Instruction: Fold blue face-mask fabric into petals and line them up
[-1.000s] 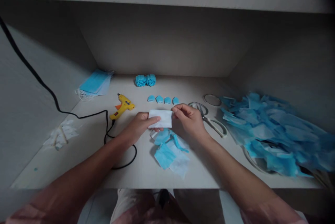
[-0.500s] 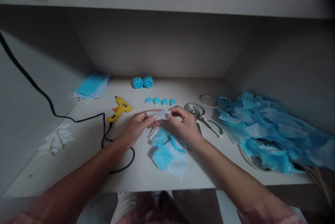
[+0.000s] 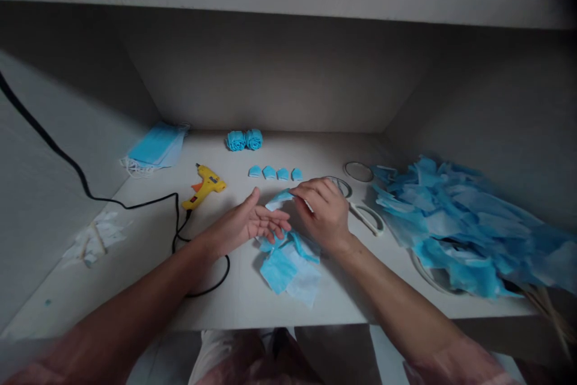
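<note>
Pinched in the fingers of my right hand [image 3: 325, 211] is a small strip of blue and white mask fabric [image 3: 278, 199]. My left hand [image 3: 252, 224] lies palm up just below the strip, fingers spread, holding nothing. Under my hands on the table rest loose blue and white fabric pieces [image 3: 283, 271]. Beyond them sits a row of several small folded blue petals [image 3: 269, 172]. Scissors with white handles [image 3: 368, 218] lie partly hidden behind my right hand.
A yellow glue gun [image 3: 205, 186] with a black cord [image 3: 130, 207] is at the left. Farther back are blue masks [image 3: 157, 146] and two blue fabric roses [image 3: 244, 140]. A metal ring [image 3: 358, 172] lies near a large fabric heap [image 3: 469, 223]. White scraps [image 3: 97, 241] lie far left.
My left hand has let go of the fabric strip and opened, palm up. My right hand still holds the strip, now turned so its blue side shows.
</note>
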Tool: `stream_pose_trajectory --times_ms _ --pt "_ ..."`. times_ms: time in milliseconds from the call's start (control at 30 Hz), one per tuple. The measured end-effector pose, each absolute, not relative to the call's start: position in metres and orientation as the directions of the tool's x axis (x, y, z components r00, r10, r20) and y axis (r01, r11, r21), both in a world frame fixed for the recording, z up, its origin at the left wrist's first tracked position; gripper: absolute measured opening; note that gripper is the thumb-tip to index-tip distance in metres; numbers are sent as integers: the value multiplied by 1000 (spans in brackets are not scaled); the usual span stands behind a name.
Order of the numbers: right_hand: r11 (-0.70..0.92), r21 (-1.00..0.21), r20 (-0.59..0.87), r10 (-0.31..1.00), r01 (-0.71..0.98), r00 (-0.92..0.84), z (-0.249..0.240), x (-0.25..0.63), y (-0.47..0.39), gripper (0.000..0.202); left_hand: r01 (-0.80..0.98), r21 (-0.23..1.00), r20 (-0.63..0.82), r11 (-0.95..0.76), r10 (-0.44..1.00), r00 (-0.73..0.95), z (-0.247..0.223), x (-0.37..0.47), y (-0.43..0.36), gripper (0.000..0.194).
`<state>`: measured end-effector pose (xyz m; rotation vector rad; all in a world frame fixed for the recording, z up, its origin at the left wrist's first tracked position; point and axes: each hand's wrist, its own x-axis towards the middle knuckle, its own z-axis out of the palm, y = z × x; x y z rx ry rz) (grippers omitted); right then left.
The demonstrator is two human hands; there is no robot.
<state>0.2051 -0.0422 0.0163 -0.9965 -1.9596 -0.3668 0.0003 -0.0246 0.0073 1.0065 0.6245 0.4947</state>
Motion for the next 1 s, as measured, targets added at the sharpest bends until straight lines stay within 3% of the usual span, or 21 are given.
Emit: stream_pose_trajectory --times_ms 267,433,567,667,733,833,933,1000 --pt "588 -168 794 557 792 -244 17 207 -41 15 18 945 -193 326 516 835 8 -6 -27 73" --pt "624 -121 774 546 772 -320 18 201 -46 16 -104 919 -211 380 696 686 8 -1 -26 58" --pt "675 -142 747 553 724 -369 18 198 -48 18 -181 922 -185 341 802 568 9 0 -23 33" --pt "700 -298 730 605 649 -317 18 197 -47 25 -227 924 -162 307 853 496 6 -2 -20 24" --pt "635 -515 677 714 575 -182 18 198 -45 29 -232 929 -153 288 870 469 6 -2 -19 23" --pt "370 -851 387 921 373 -29 16 200 -40 36 -216 938 -150 272 879 453 7 -2 -18 24" --pt "70 -985 41 982 155 -185 12 201 -36 61 -193 948 -145 253 883 446 10 -2 -20 26" --pt "-49 -998 -55 956 28 -287 10 199 -36 65 -157 959 -142 234 883 448 11 -2 -21 28"
